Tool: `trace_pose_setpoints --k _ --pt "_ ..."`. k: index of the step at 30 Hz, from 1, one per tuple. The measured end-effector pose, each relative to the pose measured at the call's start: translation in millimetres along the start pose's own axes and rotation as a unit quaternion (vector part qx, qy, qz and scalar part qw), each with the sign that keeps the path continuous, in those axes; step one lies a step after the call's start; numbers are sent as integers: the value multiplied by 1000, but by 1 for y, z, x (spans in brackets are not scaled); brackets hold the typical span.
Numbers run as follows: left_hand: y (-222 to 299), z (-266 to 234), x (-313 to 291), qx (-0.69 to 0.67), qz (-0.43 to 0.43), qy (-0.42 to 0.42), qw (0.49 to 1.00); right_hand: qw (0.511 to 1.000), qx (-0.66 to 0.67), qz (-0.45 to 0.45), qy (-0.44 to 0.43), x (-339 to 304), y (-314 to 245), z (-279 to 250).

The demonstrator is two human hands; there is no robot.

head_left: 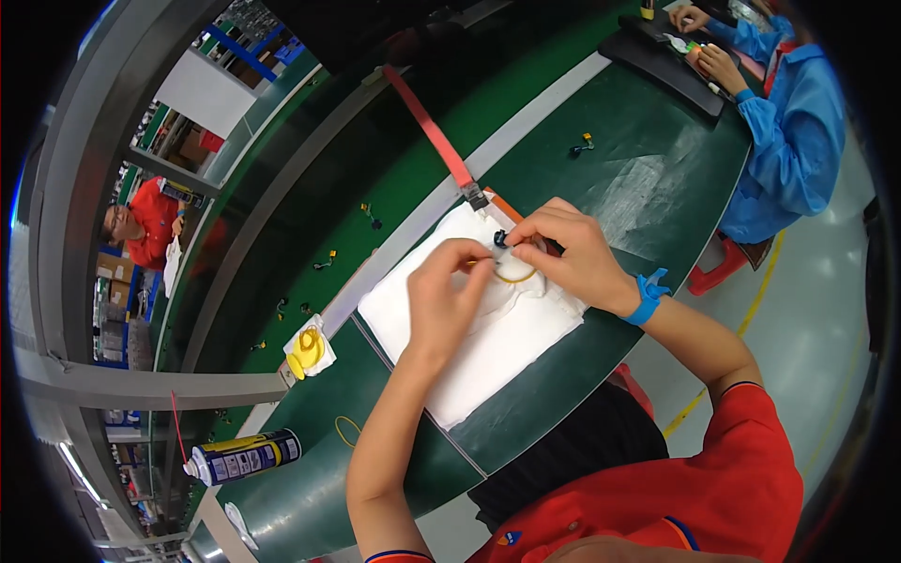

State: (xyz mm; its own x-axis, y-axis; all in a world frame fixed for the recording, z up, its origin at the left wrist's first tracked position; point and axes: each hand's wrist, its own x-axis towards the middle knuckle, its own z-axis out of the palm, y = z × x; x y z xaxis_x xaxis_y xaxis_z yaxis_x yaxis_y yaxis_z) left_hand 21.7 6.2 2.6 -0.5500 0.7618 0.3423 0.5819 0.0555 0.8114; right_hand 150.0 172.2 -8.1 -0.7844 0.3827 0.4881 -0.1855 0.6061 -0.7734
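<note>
My hands are close together over a stack of white cloths or paper sheets (450, 389). My right hand (574, 255), with a blue strap (649, 296) on its wrist, pinches a small dark part (500, 239) between thumb and fingertips. My left hand (443, 293) is closed in a pinch just left of it. A thin yellow loop (514, 279) hangs below the dark part and curves between the two hands; its left end meets my left fingertips. Exactly what lies inside the left pinch is hidden by the fingers.
Left of the stack, yellow discs (306, 349) lie on a white pad, with a thin yellow ring (348, 431) and a spray can (249, 455) nearby. Small wired parts (326, 260) dot the green surface. A red bar (427, 122) reaches the stack's far edge. A blue-clothed co-worker (793, 141) sits far right.
</note>
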Motion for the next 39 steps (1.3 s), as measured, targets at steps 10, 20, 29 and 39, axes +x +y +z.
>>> trace_pose_setpoints --k 10,20,29,39 --pt "6 13 9 120 131 5 984 997 -26 -75 -24 -1 2 -1" --pt "8 20 12 54 59 17 997 998 -22 -52 -18 0 4 -5" --pt "6 14 18 150 124 34 980 993 -77 -88 12 8 11 -10" --pt "13 4 20 105 58 -39 992 998 -35 -51 -28 11 10 -14"
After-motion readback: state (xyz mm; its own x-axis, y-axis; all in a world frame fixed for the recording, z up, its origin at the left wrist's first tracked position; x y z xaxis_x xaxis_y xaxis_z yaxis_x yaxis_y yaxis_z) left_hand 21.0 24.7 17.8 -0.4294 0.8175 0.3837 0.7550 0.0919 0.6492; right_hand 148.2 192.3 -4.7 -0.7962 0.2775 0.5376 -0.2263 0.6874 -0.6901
